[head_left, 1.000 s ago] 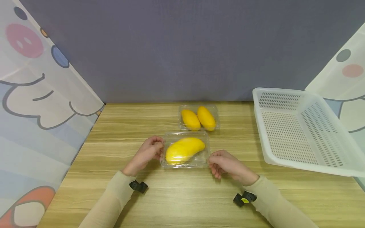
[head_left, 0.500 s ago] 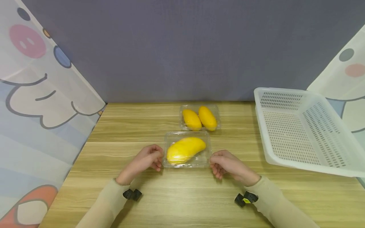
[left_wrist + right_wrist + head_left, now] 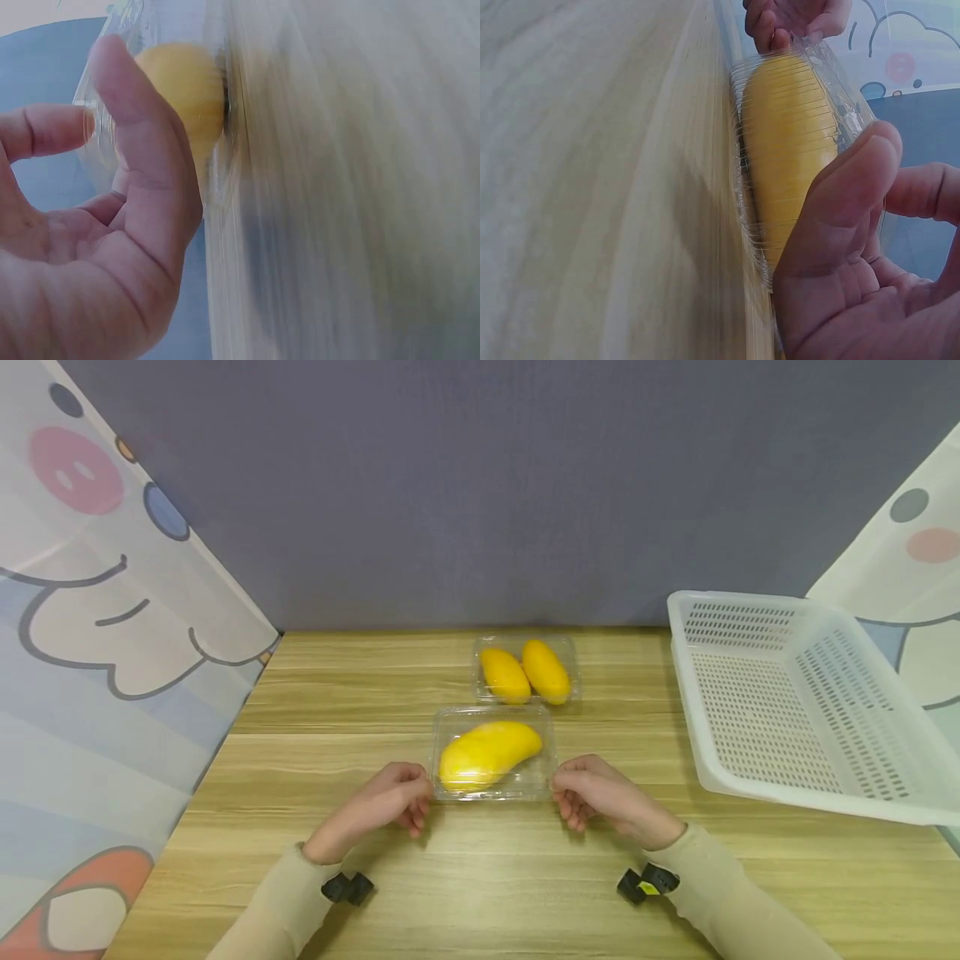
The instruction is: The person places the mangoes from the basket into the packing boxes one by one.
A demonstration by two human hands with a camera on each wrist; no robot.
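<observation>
A clear plastic clamshell box (image 3: 528, 782) lies on the table between the hands, with one large, curved yellow mango (image 3: 487, 754) inside. At its near-left corner my left hand (image 3: 386, 802) pinches the edge with thumb and index finger; the left wrist view shows the index fingertip (image 3: 79, 126) against the plastic. My right hand (image 3: 603, 796) pinches the near-right corner, its other fingers curled loosely below. In the right wrist view the thumb (image 3: 862, 165) hides part of that corner. Whether the lid is fully fastened I cannot tell.
Right behind stands a second clear box (image 3: 572, 652) with two smaller yellow mangoes (image 3: 545, 671). A white perforated plastic basket (image 3: 697, 727) is at the right of the wooden table (image 3: 480, 893). A grey panel (image 3: 465, 502) rises along the back edge.
My left hand has slid along the box's left side toward me, down to the near-left corner. The right hand keeps its place at the other corner, and the box stays put.
</observation>
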